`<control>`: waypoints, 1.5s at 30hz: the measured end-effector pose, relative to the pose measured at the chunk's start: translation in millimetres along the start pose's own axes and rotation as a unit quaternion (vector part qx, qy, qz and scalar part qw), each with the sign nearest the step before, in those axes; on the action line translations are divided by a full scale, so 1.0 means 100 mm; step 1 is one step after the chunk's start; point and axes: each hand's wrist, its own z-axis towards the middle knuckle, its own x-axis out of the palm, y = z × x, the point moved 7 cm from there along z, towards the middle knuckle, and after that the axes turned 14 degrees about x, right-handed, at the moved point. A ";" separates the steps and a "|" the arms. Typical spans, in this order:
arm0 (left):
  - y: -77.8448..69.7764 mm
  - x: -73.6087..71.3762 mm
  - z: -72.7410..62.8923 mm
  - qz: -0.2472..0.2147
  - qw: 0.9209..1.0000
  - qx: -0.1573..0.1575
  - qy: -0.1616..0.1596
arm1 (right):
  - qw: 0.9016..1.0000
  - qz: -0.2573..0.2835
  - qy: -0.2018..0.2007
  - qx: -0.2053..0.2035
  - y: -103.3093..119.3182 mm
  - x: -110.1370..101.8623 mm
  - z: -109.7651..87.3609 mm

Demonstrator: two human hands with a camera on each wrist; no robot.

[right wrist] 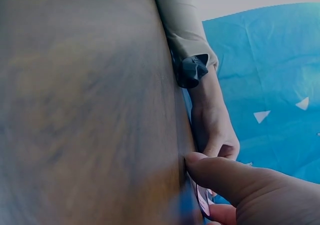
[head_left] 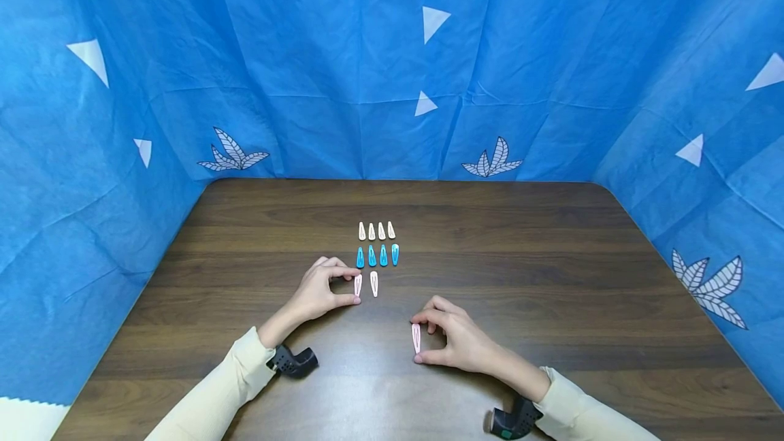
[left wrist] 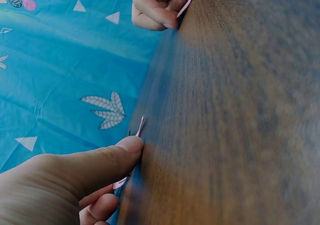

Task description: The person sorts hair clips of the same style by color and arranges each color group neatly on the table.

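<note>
My left hand (head_left: pixel 318 291) pinches a pale pink snap hair clip (head_left: pixel 358 285) end to end between thumb and fingers, at the left of the front row. A second pale pink clip (head_left: pixel 374 284) lies just to its right, apart from the hand. My right hand (head_left: pixel 456 337) holds another pink snap hair clip (head_left: pixel 416 338) upright between thumb and forefinger, nearer the front edge and right of the rows. In the right wrist view, the thumb partly hides this pink clip (right wrist: pixel 202 200).
Behind the pink clips lies a row of several blue hair clips (head_left: pixel 371 256). Farther back is a row of several cream clips (head_left: pixel 371 231). All are on a dark wooden table (head_left: pixel 520 243), with a blue patterned curtain (head_left: pixel 331 53) round the back and sides.
</note>
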 end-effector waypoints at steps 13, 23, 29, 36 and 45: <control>0.01 0.00 0.00 -0.001 1.000 -0.002 0.001 | 0.999 0.034 0.008 0.035 0.01 -0.08 0.13; 0.00 0.02 0.00 -0.003 1.000 -0.004 0.008 | 0.997 0.056 -0.023 0.048 0.03 -0.23 0.49; 0.00 0.01 0.00 -0.005 1.000 -0.007 0.005 | 0.996 0.061 -0.034 0.050 0.00 -0.21 0.71; 0.01 0.02 -0.01 -0.005 1.000 -0.005 0.006 | 0.996 0.065 -0.015 0.057 -0.05 -0.12 0.87; 0.01 0.02 0.00 -0.001 1.000 -0.006 0.004 | 0.996 0.045 0.000 0.071 -0.13 -0.02 0.97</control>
